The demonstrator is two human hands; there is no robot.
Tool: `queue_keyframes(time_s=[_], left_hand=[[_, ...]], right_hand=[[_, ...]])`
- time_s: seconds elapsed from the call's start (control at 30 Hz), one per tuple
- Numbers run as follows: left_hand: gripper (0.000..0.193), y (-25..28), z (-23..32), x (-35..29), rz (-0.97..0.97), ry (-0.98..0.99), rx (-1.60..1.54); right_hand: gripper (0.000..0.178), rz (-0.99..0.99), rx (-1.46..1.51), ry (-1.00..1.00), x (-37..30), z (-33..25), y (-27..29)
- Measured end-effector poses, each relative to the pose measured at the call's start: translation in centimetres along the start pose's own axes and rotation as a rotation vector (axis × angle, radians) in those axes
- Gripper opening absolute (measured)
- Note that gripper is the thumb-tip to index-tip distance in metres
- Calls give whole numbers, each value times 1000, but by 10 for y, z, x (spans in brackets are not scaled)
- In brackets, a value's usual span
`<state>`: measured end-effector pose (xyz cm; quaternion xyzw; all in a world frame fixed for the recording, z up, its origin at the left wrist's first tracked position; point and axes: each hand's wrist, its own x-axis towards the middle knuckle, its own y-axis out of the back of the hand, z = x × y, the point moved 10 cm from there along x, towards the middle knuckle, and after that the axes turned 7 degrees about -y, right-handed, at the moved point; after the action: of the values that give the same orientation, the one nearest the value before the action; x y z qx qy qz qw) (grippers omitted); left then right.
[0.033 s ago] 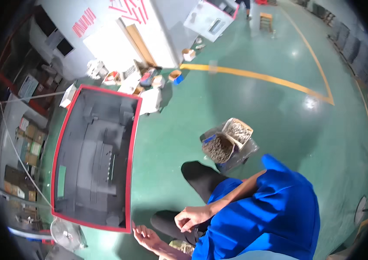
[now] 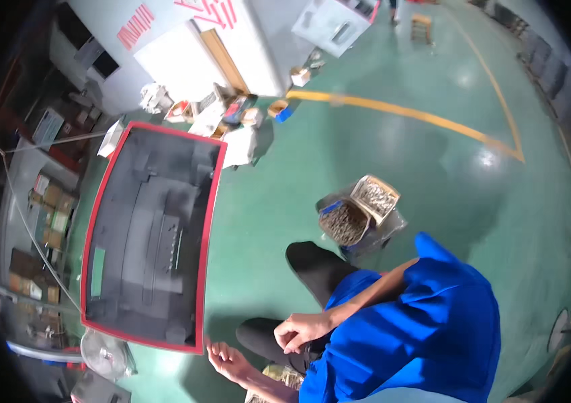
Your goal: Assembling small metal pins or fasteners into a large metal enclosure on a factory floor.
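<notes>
The left hand (image 2: 229, 363) is resting just beside the near right corner of a red-rimmed box (image 2: 209, 232); its fingers are half-curling, and whether they are touching the rim or grasping something small, I cannot tell. The right hand (image 2: 302, 330) is hanging in front of the blue shirt (image 2: 426, 305), with its fingers bunching inward; whether it is clenching anything, I cannot tell either. Hardly anything is changing: the whole scene is sitting slightly higher and further right in view than a moment ago, which is suggesting a small head movement. Hands and box are keeping nearly the same places relative to each other, so the work is showing no visible advance.

The box is lying to the left of the legs, its dark, broad face pointing up. Its long axis is running away from the near edge toward the far one, leaning a little right at the far end. A pale strip (image 2: 177, 248) is following that axis inside, and a green patch (image 2: 98, 271) is sitting along the left edge.

Beyond the feet, a bucket (image 2: 330, 207) and a carton (image 2: 393, 205) of small pieces are standing together on the floor (image 2: 265, 201). Farther off, a yellow line (image 2: 393, 112) is crossing the floor, and a stool (image 2: 421, 28) is standing near its far edge.
</notes>
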<state>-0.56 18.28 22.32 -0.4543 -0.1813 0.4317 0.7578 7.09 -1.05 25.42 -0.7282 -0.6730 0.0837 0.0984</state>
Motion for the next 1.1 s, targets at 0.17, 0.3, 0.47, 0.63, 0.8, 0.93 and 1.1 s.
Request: queue_keyframes(time_s=[0.17,0.3,0.47,0.63,0.8,0.93,1.1], left_hand=[[49,-2,25,17,-90,-82,-89],[50,3,46,28,-96,-132,-200],[51,13,73,31,-24,-188,-366],[51,11,48,36,12,-62,-394],[53,34,19,21,110,35,-374],[51,17,-33,24,4,213,-272],[45,35,-57,7,52,266,-325]], right_hand=[[15,7,-48,-77,2,2,1],[16,36,-77,-39,1,2,7],[14,99,-63,-12,3,-4,20],[18,319,-51,112,-4,-37,73],[68,525,5,243,-19,-81,130],[83,693,31,277,-42,-92,177],[82,638,6,254,-27,-92,179]])
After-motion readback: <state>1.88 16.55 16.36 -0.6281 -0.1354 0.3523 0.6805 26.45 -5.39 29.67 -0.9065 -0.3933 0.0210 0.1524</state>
